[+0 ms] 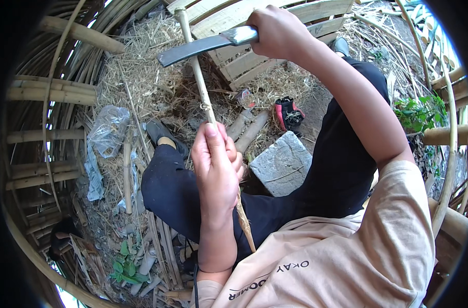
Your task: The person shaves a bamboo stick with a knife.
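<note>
- My left hand (216, 164) is clamped around a thin bamboo stick (200, 84), fingers wrapped tight and thumb laid along it, holding it steeply upright over my lap.
- The stick runs up from my lap, through that fist, to a knobbly top end just in front of the pale slatted wooden frame (275, 20); its lower end, below the fist, looks frayed and splintered.
- My right hand (277, 33) is closed hard on the handle of a heavy chopping knife (203, 46), raised above the stick.
- The dark blade lies across the stick near its upper part, edge toward it; I cannot tell whether it touches the stick or sits just off it.
- I judge this to be the trimming step: shaving or paring the stick's upper length with the blade.
- The next stroke calls for a steady left grip below the blade, the cut directed away from my left fingers, and a shallow angle so the blade peels rather than bites through.
- A grey stone block (283, 164) sits on the straw-littered ground to the right of the stick, between my knees.
</note>
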`<state>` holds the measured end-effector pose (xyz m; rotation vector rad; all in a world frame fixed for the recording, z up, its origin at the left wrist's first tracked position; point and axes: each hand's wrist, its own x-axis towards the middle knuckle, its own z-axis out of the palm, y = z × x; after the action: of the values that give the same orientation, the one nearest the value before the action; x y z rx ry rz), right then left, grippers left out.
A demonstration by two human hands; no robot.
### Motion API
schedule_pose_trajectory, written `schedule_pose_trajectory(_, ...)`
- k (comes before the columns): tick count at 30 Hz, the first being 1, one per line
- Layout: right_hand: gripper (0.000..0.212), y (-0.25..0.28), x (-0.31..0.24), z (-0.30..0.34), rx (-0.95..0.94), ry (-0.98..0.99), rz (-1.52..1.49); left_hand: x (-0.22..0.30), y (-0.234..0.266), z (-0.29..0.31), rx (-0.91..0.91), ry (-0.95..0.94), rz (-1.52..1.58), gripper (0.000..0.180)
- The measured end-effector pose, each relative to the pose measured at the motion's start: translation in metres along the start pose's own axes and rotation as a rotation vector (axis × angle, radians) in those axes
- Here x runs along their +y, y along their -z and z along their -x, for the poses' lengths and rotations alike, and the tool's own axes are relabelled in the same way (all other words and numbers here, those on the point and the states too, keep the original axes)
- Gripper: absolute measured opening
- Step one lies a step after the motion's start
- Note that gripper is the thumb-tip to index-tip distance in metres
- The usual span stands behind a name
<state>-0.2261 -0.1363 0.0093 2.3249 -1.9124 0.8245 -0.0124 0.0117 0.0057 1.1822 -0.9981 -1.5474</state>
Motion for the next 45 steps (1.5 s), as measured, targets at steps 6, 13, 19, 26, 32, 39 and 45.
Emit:
schedule_pose_trajectory(6,0.011,0.016,0.018,-0.021,0.075,-0.106,0.085,-0.006,-0.003,0.002,-0.006,-0.027,-0.068,0.032)
schedule_pose_trajectory(13,0.008,0.012,0.025,-0.024,0.418,-0.007,0.112,0.000,-0.001,0.001,-0.036,-0.003,0.011,0.030)
schedule_pose_trajectory(19,0.017,0.030,0.055,-0.032,0.640,-0.081,-0.077,-0.004,0.007,0.000,-0.094,0.043,0.090,0.030)
schedule_pose_trajectory(26,0.024,0.008,0.007,0.011,0.283,0.135,-0.105,0.000,0.010,-0.005,-0.126,0.074,0.155,0.030)
schedule_pose_trajectory(32,0.033,-0.003,0.014,0.001,0.106,0.103,-0.018,-0.001,-0.003,-0.001,-0.103,0.026,0.062,0.031)
schedule_pose_trajectory(39,0.009,0.015,0.029,-0.023,0.249,-0.064,0.113,-0.002,-0.006,0.004,-0.065,0.021,0.016,0.031)
schedule_pose_trajectory(45,0.008,0.007,0.033,-0.026,0.451,0.039,0.149,-0.001,0.001,0.002,-0.118,0.028,0.099,0.029)
